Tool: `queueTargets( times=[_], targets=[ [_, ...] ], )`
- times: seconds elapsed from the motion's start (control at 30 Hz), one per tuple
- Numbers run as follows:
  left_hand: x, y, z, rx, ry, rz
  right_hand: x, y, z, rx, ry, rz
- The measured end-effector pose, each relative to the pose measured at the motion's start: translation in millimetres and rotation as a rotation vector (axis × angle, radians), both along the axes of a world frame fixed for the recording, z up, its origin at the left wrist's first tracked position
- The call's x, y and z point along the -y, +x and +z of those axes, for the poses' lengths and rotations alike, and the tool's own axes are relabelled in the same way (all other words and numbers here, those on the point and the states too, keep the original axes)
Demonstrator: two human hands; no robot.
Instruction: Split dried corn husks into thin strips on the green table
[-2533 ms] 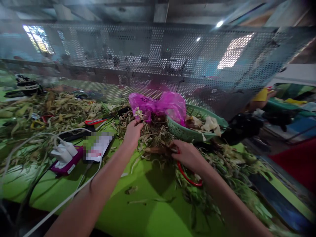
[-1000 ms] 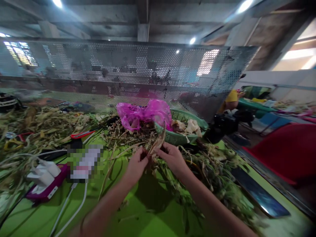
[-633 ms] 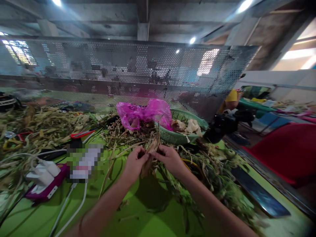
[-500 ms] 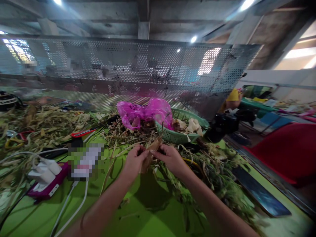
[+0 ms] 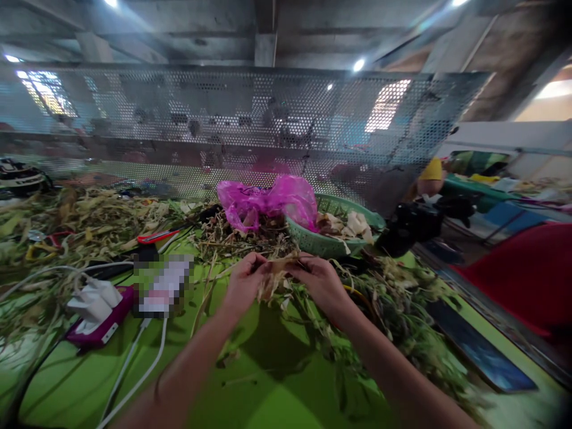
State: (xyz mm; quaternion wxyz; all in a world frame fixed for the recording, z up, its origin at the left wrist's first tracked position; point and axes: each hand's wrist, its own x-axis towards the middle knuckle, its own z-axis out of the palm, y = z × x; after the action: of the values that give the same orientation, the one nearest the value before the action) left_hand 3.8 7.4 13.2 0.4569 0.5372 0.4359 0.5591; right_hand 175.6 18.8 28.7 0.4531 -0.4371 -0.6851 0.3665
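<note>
Between my two hands stretches a dry brown leaf (image 5: 277,263), thin and crumpled, held over the green tabletop (image 5: 272,381). My left hand (image 5: 245,279) pinches its left end between thumb and fingers. At the other end, my right hand (image 5: 316,279) is closed on it the same way. Just beyond my fingers lies a heap of dried stalks (image 5: 241,243), and a pink plastic bag (image 5: 272,201) rests on it. A green plastic basket (image 5: 313,243) holding pale dry leaves stands behind my right hand. Loose greenish plant stems (image 5: 402,316) lie beside my right forearm.
At left are a purple power strip (image 5: 100,333) with white plugs, a blurred-out phone-like device (image 5: 163,286) on cables and a red cutter (image 5: 157,236). A dark phone (image 5: 485,348) lies at right. A perforated metal panel (image 5: 268,131) closes off the back; a red chair (image 5: 522,280) stands right.
The leaf has gone from standing upright to lying across between my hands. My hands have moved slightly apart, and the whole view has shifted a little.
</note>
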Motion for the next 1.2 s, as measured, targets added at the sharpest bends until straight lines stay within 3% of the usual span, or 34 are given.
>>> queueTargets(
  times=[0.23,0.33,0.47,0.7,0.97,1.2],
  targets=[
    [-3,-4,-10.9,-0.215,0.019,0.046,-3,-2,-6.5,-0.020,-0.113,-0.021],
    [1,3,-11.1,-0.227,0.078,0.061,-3,-5,-12.8,-0.012,-0.126,0.039],
    [3,6,-8.3,-0.105,0.045,0.039,-3,-7,-15.2,-0.161,-0.186,0.111],
    [-6,2,-13.7,0.175,-0.054,-0.042,2,-5,2.1,-0.153,-0.228,0.127],
    [0,0,-6.9,-0.129,-0.031,-0.074,1,-8,-1.9,-0.151,-0.303,0.114],
    [0,3,-9.2,-0.109,-0.100,-0.081,3,-11,-2.8,-0.190,-0.306,0.138]
  ],
)
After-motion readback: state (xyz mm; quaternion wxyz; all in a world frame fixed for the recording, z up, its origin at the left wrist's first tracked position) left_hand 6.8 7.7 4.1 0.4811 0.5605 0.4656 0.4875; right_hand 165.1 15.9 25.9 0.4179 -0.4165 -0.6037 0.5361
